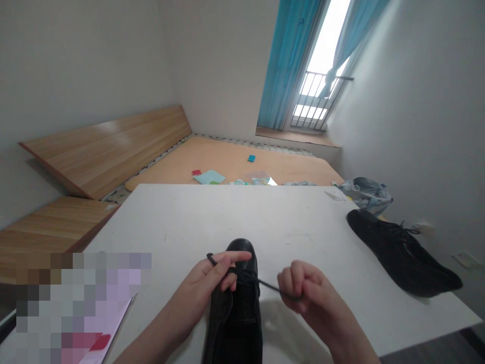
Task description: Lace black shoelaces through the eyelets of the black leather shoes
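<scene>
A black lace-up shoe (pixel 241 313) lies on the white table in front of me, its toe pointing away. Over its left side is my left hand (pixel 215 275), pinching a black shoelace (pixel 268 286) between thumb and fingers while the index finger stretches across the toe. To the right of the shoe, my right hand (pixel 303 285) is closed around the other stretch of lace, which runs taut from the eyelets. The lace's knot area is partly hidden by my left fingers.
A second black shoe (pixel 403 250), its lace tied, lies at the right edge of the white table (pixel 182 217). Behind it sits a plastic bag (pixel 367 194). A blurred-out item with a purple edge (pixel 117 323) lies at the left. Beyond the table is a bed (pixel 227 149) with small items.
</scene>
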Demonstrator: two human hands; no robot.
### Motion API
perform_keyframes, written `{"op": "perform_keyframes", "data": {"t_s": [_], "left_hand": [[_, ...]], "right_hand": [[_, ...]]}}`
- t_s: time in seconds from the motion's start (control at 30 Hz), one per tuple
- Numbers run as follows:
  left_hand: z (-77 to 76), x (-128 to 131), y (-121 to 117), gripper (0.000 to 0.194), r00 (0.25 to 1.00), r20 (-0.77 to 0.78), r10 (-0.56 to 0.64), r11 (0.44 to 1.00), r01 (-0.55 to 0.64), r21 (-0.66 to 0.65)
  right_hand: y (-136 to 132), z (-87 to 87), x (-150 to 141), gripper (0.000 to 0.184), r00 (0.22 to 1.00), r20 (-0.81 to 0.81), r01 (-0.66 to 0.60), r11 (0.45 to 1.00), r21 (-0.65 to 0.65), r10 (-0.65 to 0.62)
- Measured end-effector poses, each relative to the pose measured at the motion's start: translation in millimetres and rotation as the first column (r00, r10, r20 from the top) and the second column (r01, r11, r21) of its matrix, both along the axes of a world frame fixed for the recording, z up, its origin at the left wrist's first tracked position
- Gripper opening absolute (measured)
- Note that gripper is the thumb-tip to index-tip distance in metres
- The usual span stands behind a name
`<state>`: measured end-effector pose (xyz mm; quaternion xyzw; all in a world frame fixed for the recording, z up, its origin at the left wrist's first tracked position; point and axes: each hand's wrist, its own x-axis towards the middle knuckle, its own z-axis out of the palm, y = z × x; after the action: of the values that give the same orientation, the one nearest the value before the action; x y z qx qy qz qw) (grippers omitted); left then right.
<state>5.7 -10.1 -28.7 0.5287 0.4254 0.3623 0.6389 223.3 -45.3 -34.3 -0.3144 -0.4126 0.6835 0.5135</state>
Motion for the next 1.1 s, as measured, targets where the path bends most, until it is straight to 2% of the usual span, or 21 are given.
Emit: {"op": "perform_keyframes", "data": {"t_s": [0.03, 0.07, 0.13, 0.17, 0.23, 0.33, 0.43, 0.57, 0.67, 0.77, 0.9, 1.0, 1.1], "left_hand": [[-0.7, -1.6, 0.0, 0.052, 1.0, -0.002, -0.007, 1.0, 0.007, 0.009], [-1.4, -2.7, -0.3, 0.049, 1.0, -0.015, -0.015, 0.999, 0.016, 0.038], [-1.8, -3.3, -1.6, 0.043, 0.998, -0.046, -0.041, 0.989, 0.047, 0.137], [-1.4, -3.1, -2.4, 0.041, 0.997, -0.053, -0.062, 0.978, 0.071, 0.196], [0.2, -2.8, -3.8, 0.04, 0.991, -0.052, -0.121, 0.944, 0.131, 0.303], [3.4, -4.1, -5.6, 0.043, 0.981, -0.056, -0.187, 0.893, 0.194, 0.406], [5.4, -5.5, -7.6, 0.038, 0.972, -0.103, -0.209, 0.848, 0.233, 0.476], [1.0, -2.9, -9.4, 0.022, 0.965, -0.198, -0.173, 0.753, 0.26, 0.605], [-7.6, -1.1, -7.4, 0.035, 0.971, -0.2, -0.134, 0.673, 0.237, 0.701], [-14.8, -2.3, -3.9, 0.045, 0.981, -0.167, -0.096, 0.63, 0.189, 0.753], [-16.1, -3.3, -2.7, 0.045, 0.985, -0.166, -0.044, 0.634, 0.156, 0.757], [-12.2, -1.5, -4.1, 0.038, 0.987, -0.157, -0.04, 0.62, 0.148, 0.771], [-8.0, 0.6, -5.5, 0.032, 0.991, -0.125, -0.041, 0.625, 0.123, 0.771]], "right_hand": [[-8.4, 6.1, -1.1, 0.025, 0.986, 0.137, -0.102, 0.991, 0.083, 0.09], [-15.1, 12.2, -3.7, 0.018, 0.938, 0.319, -0.193, 0.97, 0.148, 0.138], [-22.3, 22.5, -11.7, 0.006, 0.791, 0.599, -0.326, 0.913, 0.244, 0.122], [-22.9, 25.8, -16.3, 0.007, 0.732, 0.677, -0.356, 0.891, 0.282, 0.078], [-19.9, 27.8, -24.5, 0.013, 0.681, 0.731, -0.319, 0.88, 0.351, -0.045], [-11.9, 21.6, -33.3, 0.006, 0.629, 0.736, -0.114, 0.908, 0.404, -0.249], [-4.9, 11.5, -40.9, 0.021, 0.594, 0.753, -0.08, 0.911, 0.405, -0.283], [0.9, 2.4, -49.6, 0.026, 0.591, 0.751, -0.061, 0.912, 0.406, -0.295], [1.2, 3.7, -49.5, 0.022, 0.659, 0.705, -0.069, 0.912, 0.405, -0.263], [-0.9, 8.3, -44.5, 0.016, 0.758, 0.627, -0.116, 0.908, 0.401, -0.18], [-2.0, 8.8, -40.7, 0.011, 0.795, 0.596, -0.158, 0.908, 0.388, -0.116], [-1.1, 5.1, -40.5, 0.01, 0.818, 0.565, -0.121, 0.926, 0.357, -0.111], [-0.9, 2.5, -39.0, 0.02, 0.851, 0.516, -0.074, 0.948, 0.31, -0.102]]}}
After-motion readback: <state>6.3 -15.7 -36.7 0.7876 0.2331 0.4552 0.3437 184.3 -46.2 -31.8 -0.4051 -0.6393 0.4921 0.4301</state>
